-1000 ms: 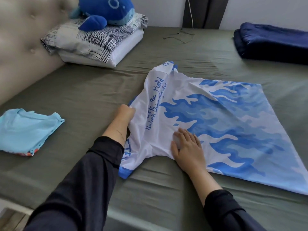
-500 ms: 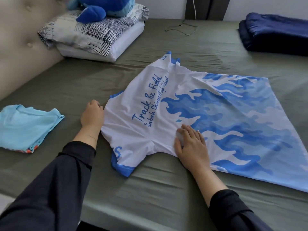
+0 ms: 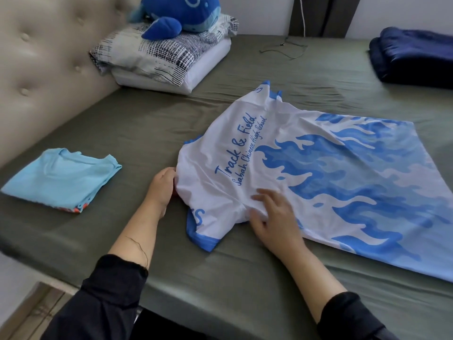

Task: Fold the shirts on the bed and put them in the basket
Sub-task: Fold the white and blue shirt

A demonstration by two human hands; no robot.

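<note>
The bed [image 3: 171, 123] is the biggest thing here, and it has a green sheet on it. A soft tan headboard [image 3: 49, 69] stands along its left side.

A white and blue shirt [image 3: 318, 168] lies spread out flat in the middle of the bed. It has blue flames on it and blue words that say "Track & Field". One short sleeve with a blue edge sticks out at the near side, and the other sleeve points to the far side.

A dark blue blanket [image 3: 414, 55] sits folded at the far right corner. Two pillows [image 3: 166, 57] are stacked by the headboard, and a blue whale toy [image 3: 181, 15] lies on top of them. A thin cord [image 3: 284, 49] lies on the sheet near the wall.

A light blue shirt [image 3: 61, 177] sits folded on the left side of the bed, well apart from the big shirt.

The person wears black sleeves. The left hand [image 3: 163, 185] is at the collar end of the white shirt, and its fingers curl round the edge of the cloth. The right hand [image 3: 274, 217] rests on the shirt near the close sleeve. Its fingers are spread and a bit bent, and the cloth is bunched up by the thumb, but I cannot tell if it pinches the cloth.
</note>
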